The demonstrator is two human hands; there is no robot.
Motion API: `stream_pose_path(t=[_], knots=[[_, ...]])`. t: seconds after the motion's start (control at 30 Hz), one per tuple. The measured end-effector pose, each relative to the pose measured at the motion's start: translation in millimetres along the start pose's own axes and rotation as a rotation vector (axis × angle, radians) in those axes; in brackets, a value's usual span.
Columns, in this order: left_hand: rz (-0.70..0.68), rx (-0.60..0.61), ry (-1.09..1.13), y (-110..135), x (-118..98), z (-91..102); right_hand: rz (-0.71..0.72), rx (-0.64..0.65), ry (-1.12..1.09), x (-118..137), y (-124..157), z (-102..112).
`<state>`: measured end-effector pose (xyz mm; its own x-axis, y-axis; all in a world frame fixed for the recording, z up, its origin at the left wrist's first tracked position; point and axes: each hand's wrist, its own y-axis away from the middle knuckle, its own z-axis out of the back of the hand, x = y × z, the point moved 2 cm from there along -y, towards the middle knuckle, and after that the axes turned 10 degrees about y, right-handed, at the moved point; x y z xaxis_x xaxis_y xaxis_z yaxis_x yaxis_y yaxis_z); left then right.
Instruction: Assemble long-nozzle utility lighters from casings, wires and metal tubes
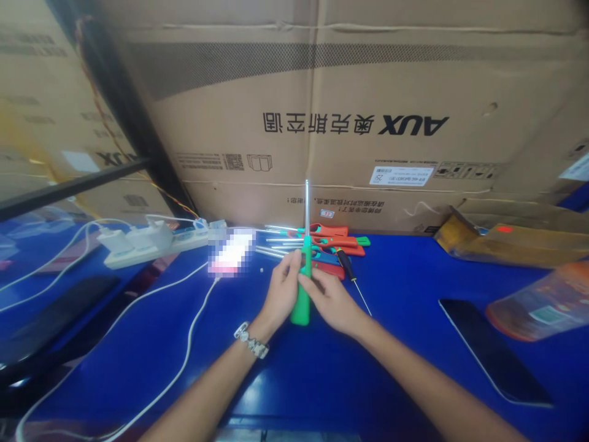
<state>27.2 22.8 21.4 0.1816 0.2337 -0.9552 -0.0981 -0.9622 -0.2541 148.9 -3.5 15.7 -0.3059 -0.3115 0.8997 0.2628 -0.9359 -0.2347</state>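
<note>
A green-handled screwdriver [302, 301] stands upright on the blue table [396, 344], its long metal shaft [307, 205] pointing up. My left hand [281, 288], with a watch on the wrist, pinches the handle from the left. My right hand [332, 298] closes on the handle from the right. Just behind the hands lies a pile of screwdrivers [335, 242] with red, orange, green and blue handles and bare metal shafts. A thin black-handled screwdriver [352, 276] lies beside my right hand.
A large cardboard box [368, 110] walls off the back of the table. A white power strip [138, 242] with plugs and white cables [184, 356] lies at the left. A dark phone [492, 350] and a plastic bag [543, 307] are at the right.
</note>
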Motion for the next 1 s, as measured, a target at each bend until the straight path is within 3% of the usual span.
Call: stream_pose_path(t=[0.17, 0.27, 0.4, 0.53, 0.67, 0.83, 0.9, 1.0], knots=[[0.022, 0.058, -0.045, -3, -8, 4.8, -0.121, 0.052, -0.188, -1, -1, 10], [0.002, 0.045, -0.018, -8, -11, 10.5, -0.182, 0.065, -0.190, 0, -2, 17], [0.072, 0.038, 0.031, -16, -7, 16.2, -0.191, 0.017, -0.072, 0, -5, 29], [0.141, 0.079, -0.041, -20, -7, 18.5, -0.023, -0.075, 0.217, 2, -17, 55], [0.000, 0.120, -0.336, -27, -14, 21.5, 0.166, -0.002, 0.564, -3, -38, 90], [-0.398, 0.243, -0.845, -53, -11, 22.0, 0.121, -0.023, 0.999, -26, -74, 122], [-0.414, 0.302, -1.019, -65, 0, 20.0, 0.118, -0.024, 1.028, -35, -86, 125], [-0.313, 0.397, -1.182, -79, 18, 14.1, 0.088, -0.027, 1.026, -46, -99, 125]])
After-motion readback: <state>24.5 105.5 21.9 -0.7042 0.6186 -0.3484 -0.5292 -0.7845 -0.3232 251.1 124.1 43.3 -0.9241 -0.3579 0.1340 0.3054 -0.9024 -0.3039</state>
